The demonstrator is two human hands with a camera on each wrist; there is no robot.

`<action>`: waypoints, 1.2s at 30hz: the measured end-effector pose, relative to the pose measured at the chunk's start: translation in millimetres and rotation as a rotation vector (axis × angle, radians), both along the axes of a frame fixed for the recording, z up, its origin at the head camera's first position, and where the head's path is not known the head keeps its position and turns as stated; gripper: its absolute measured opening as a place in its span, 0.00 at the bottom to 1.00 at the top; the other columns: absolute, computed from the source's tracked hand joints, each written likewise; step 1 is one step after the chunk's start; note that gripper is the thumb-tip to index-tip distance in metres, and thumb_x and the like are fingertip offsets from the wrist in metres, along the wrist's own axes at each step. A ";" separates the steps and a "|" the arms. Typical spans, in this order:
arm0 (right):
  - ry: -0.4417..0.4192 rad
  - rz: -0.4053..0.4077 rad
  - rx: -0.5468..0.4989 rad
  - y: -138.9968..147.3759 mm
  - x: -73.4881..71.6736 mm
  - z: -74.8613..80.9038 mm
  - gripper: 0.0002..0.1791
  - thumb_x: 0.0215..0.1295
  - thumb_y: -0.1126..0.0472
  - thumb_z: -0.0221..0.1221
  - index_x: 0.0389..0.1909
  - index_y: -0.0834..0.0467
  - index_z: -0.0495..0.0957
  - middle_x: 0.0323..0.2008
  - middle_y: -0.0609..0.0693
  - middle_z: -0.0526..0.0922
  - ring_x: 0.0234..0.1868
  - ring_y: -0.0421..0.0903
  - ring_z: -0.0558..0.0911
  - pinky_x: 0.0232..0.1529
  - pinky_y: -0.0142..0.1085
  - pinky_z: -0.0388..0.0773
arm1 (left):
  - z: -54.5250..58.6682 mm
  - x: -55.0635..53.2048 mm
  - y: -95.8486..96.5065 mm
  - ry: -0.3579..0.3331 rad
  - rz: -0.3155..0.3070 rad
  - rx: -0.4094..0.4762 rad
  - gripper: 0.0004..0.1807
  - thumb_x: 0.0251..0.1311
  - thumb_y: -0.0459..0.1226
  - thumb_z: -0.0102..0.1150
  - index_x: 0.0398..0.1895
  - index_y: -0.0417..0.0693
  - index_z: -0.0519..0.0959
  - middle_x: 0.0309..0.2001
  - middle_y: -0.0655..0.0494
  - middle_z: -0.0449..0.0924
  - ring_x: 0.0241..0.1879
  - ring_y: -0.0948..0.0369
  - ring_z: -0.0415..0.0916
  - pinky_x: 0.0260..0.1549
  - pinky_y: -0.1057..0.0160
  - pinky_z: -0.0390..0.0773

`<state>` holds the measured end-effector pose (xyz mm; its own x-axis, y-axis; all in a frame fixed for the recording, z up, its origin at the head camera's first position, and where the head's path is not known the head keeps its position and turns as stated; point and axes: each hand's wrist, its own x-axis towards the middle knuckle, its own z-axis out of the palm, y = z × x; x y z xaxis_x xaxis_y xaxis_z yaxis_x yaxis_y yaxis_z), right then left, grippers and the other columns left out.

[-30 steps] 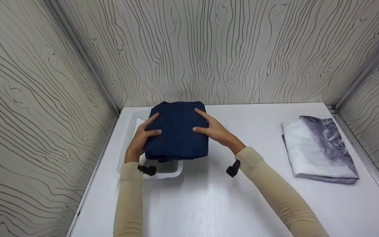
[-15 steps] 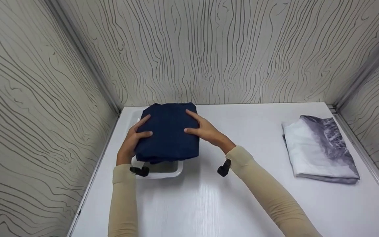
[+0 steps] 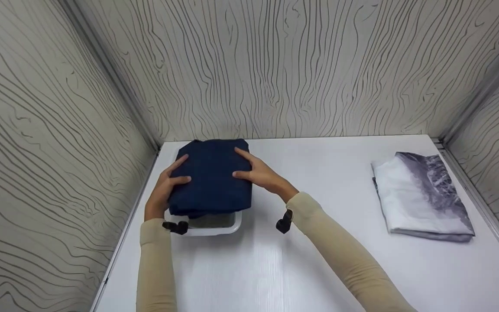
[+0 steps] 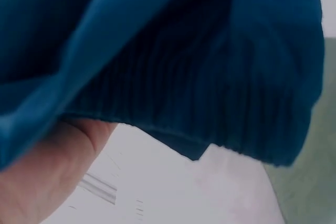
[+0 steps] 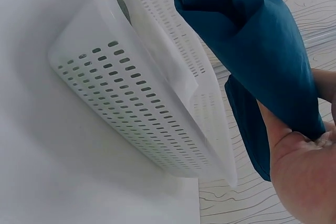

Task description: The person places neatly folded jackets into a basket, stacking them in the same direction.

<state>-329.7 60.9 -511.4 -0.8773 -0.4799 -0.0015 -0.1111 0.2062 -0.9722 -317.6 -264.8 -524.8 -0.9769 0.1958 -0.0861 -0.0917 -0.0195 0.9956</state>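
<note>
**Blue cloth (image 3: 210,177) held over the white basket (image 3: 219,231)**

Tan sleeves (image 3: 157,260) come in from the near side, each with a small black clip (image 3: 176,227) at the wrist. Just past them, the near rim of the basket peeks out on the left of the table (image 3: 232,277). Then come the two hands. The left hand (image 3: 164,186) grips the left side of the folded blue cloth, its thumb and a finger spread apart on top. The right hand (image 3: 266,174) grips the right side the same way. Between them, the cloth is up off the table, above the basket.

Over the last second, the hands and cloth have slid left and look a little lower or nearer. From above, the cloth now covers more of the basket's left part, so I think the two line up better. On the right, a pale folded cloth (image 3: 422,197) has stayed put.

Some bits are hard to see. The cloth hides most of the basket and the fingers underneath. A white thing (image 5: 168,56) and a green thing (image 3: 212,221) show inside, but I can't tell what they are. I can't tell if the blue cloth touches them. Farthest off is a wall (image 3: 297,65) with wavy lines.
</note>
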 end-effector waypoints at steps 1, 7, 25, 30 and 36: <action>-0.006 0.000 -0.005 -1.5 -0.4 -0.5 0.49 0.71 0.57 0.67 0.87 0.46 0.51 0.87 0.56 0.49 0.86 0.59 0.53 0.84 0.55 0.54 | -0.2 0.2 -1.2 -0.001 -0.001 0.005 0.44 0.65 0.29 0.64 0.84 0.60 0.63 0.88 0.53 0.44 0.87 0.51 0.42 0.84 0.45 0.45; -0.040 -0.010 -0.033 -8.9 -2.8 -5.9 0.49 0.70 0.59 0.67 0.87 0.47 0.54 0.86 0.58 0.50 0.86 0.60 0.53 0.84 0.55 0.55 | -1.1 0.7 -7.6 -0.020 0.018 0.005 0.45 0.64 0.29 0.64 0.84 0.60 0.63 0.88 0.52 0.45 0.86 0.51 0.42 0.84 0.45 0.45; -0.022 -0.026 0.010 -23.6 -1.3 -20.8 0.45 0.70 0.63 0.65 0.85 0.53 0.58 0.86 0.60 0.52 0.86 0.59 0.53 0.84 0.54 0.55 | -6.7 -1.9 -18.2 -0.041 0.069 -0.153 0.48 0.61 0.26 0.64 0.85 0.58 0.61 0.88 0.49 0.44 0.87 0.49 0.42 0.84 0.46 0.47; -0.034 -0.007 0.026 -25.2 -1.0 -27.8 0.43 0.71 0.64 0.63 0.85 0.53 0.58 0.85 0.61 0.53 0.85 0.62 0.56 0.81 0.55 0.62 | -14.3 -4.2 -19.5 -0.040 0.088 -0.208 0.49 0.60 0.26 0.63 0.85 0.57 0.60 0.88 0.46 0.44 0.86 0.46 0.43 0.84 0.45 0.48; -0.033 -0.004 0.057 -25.9 0.3 -29.7 0.41 0.72 0.64 0.63 0.84 0.54 0.61 0.84 0.62 0.55 0.84 0.64 0.58 0.79 0.56 0.65 | -22.4 -8.6 -21.2 -0.040 0.105 -0.274 0.49 0.59 0.26 0.62 0.86 0.54 0.59 0.88 0.44 0.43 0.87 0.44 0.41 0.84 0.43 0.47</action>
<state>-329.5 35.0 -541.1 -0.8781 -0.4750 -0.0581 -0.0780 0.2619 -0.9619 -326.2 -286.0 -547.2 -0.9853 0.0577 -0.1608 -0.1429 0.2377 0.9608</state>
